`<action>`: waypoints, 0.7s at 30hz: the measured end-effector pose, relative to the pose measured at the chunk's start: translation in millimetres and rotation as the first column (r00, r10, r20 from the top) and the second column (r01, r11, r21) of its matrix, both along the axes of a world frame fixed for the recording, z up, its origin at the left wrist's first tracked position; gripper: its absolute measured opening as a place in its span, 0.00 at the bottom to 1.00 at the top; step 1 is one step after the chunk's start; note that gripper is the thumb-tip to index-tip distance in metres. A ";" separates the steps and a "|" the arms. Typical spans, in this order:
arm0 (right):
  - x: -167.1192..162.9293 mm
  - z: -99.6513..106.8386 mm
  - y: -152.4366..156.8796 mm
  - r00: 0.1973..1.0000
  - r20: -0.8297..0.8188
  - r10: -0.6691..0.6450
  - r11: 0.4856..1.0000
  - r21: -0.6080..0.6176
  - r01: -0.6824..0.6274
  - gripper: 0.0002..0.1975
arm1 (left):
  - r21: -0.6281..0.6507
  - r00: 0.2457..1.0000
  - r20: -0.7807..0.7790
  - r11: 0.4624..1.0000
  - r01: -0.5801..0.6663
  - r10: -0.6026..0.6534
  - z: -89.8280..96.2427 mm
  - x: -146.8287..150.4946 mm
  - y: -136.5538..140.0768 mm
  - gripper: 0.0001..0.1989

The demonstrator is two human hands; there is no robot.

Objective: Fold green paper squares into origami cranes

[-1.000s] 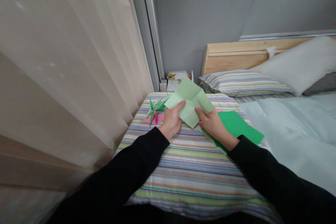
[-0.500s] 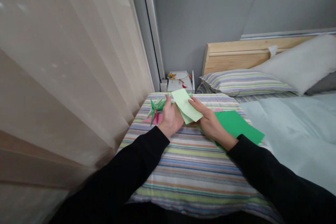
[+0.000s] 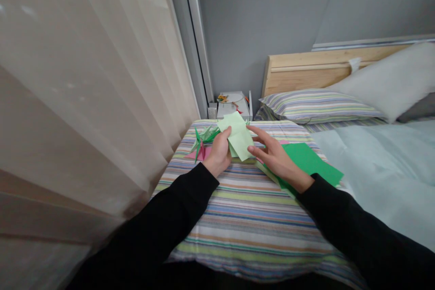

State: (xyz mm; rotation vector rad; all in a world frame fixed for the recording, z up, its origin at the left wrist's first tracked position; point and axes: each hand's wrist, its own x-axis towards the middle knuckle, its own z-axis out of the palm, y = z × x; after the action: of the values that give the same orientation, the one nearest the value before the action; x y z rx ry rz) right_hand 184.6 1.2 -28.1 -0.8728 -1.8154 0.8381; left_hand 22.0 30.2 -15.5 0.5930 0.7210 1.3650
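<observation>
A folded sheet of pale green paper (image 3: 240, 138) is held up above a striped cloth (image 3: 238, 217). My left hand (image 3: 220, 150) grips its left side, thumb on top and the other fingers hidden beneath. At the paper's right edge is my right hand (image 3: 268, 152), its fingers spread and the fingertips at or just beside the edge; I cannot tell if they touch. Left of my left hand lie green folded paper pieces (image 3: 199, 141) with pointed tips and some pink paper (image 3: 193, 154). Under and beyond my right wrist rest dark green sheets (image 3: 311, 163).
A small white stand (image 3: 229, 108) with little coloured items is at the far edge of the cloth. To the left hangs a beige curtain (image 3: 102, 77). On the right are a bed with a pale blue cover (image 3: 380, 158), a striped pillow (image 3: 319, 106) and a wooden headboard (image 3: 299, 70).
The left hand has closed its thumb over the paper, where before it lay open beneath. My right hand has loosened its hold and spread its fingers. The paper has turned slightly.
</observation>
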 end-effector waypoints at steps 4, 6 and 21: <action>-1.7 -3.4 2.3 0.987 0.157 -0.017 0.981 0.194 -0.014 0.51 | 0.069 0.994 0.062 0.994 0.087 -0.091 6.8 1.8 -6.4 0.18; -1.8 -4.4 3.7 0.983 0.181 -0.020 0.971 0.238 -0.024 0.56 | 0.128 0.989 0.069 0.984 0.122 -0.132 10.0 1.0 -9.1 0.22; 10.4 -4.8 19.6 0.783 -0.430 -0.449 0.894 -0.215 0.394 0.13 | 0.133 0.991 -0.050 0.982 0.133 -0.127 10.5 -14.2 -1.1 0.14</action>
State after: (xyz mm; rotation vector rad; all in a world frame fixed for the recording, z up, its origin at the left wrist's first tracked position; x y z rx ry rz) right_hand 195.0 20.8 -32.9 -0.9993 -1.0944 0.7790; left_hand 7.9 29.1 -5.0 0.7655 0.6145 1.2903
